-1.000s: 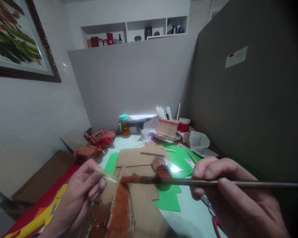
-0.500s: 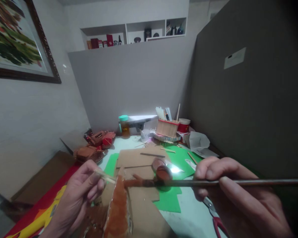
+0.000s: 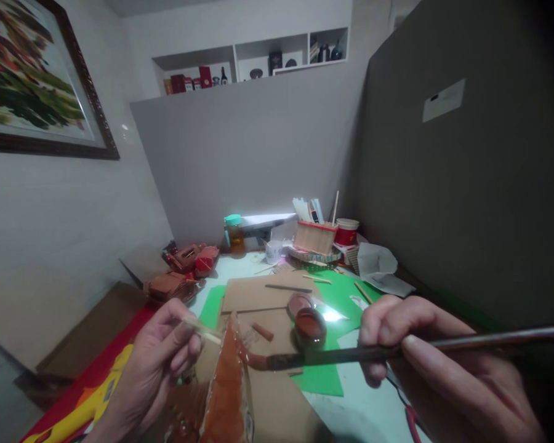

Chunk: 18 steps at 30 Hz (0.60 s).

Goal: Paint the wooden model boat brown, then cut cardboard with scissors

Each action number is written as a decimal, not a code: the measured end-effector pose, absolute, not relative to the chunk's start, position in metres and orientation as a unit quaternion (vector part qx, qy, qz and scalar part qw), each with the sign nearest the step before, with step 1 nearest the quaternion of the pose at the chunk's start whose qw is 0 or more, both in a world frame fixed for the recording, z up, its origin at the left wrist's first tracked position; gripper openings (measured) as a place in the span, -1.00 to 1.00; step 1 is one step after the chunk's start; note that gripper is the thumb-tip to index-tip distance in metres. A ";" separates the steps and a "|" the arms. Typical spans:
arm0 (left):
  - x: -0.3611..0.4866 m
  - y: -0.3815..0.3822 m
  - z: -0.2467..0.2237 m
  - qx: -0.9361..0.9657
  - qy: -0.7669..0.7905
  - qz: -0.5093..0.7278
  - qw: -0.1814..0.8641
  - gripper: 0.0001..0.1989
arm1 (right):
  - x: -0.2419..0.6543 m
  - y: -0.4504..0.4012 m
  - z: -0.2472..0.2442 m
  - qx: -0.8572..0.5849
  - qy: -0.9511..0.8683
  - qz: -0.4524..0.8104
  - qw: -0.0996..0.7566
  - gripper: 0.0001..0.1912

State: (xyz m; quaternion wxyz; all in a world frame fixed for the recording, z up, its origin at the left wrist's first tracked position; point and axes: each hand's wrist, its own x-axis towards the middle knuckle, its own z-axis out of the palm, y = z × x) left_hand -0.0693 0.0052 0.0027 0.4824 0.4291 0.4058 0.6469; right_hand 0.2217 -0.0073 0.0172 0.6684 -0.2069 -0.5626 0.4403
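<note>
My right hand (image 3: 415, 344) grips a long dark paintbrush (image 3: 332, 355); its brown bristles bend against the side of a pointed, brown-painted piece (image 3: 228, 384). Between the fingertips of my left hand (image 3: 166, 344) are thin pale wooden sticks (image 3: 203, 330), which reach to the painted piece near its tip. An open jar of brown paint (image 3: 310, 327) stands behind the brush, with a round lid (image 3: 300, 303) beside it. A short brown stick (image 3: 263, 331) lies on the cardboard (image 3: 253, 292).
A yellow glue gun (image 3: 87, 400) lies at the left, red-handled scissors (image 3: 412, 423) at the lower right. Behind are brown models (image 3: 173, 286), a bottle (image 3: 235, 237), a wooden box (image 3: 315, 238) and a red cup (image 3: 347, 232).
The brush in my right hand has tilted, its bristle end now lower and more bent against the painted piece. The whole view has shifted slightly.
</note>
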 end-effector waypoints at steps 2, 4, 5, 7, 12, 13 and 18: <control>-0.071 0.007 0.002 0.431 0.407 0.646 0.482 -0.60 | 0.224 -0.006 0.015 -0.200 -0.570 0.418 0.678 -0.84; -0.072 0.007 0.002 0.431 0.408 0.644 0.482 -0.60 | 0.225 -0.005 0.014 -0.202 -0.575 0.374 0.699 -0.85; -0.071 0.006 0.002 0.431 0.407 0.645 0.483 -0.60 | 0.225 -0.004 0.013 -0.201 -0.578 0.356 0.706 -0.84; -0.070 0.005 0.001 0.431 0.404 0.645 0.484 -0.61 | 0.223 -0.005 0.014 -0.202 -0.577 0.346 0.712 -0.84; -0.067 0.003 0.001 0.432 0.399 0.644 0.490 -0.63 | 0.217 -0.008 0.018 -0.215 -0.568 0.399 0.687 -0.87; -0.067 0.003 0.002 0.432 0.399 0.644 0.490 -0.62 | 0.217 -0.008 0.019 -0.213 -0.574 0.402 0.681 -0.86; -0.070 0.004 0.006 0.438 0.406 0.627 0.501 -0.62 | 0.221 -0.009 0.018 -0.182 -0.590 0.422 0.665 -0.84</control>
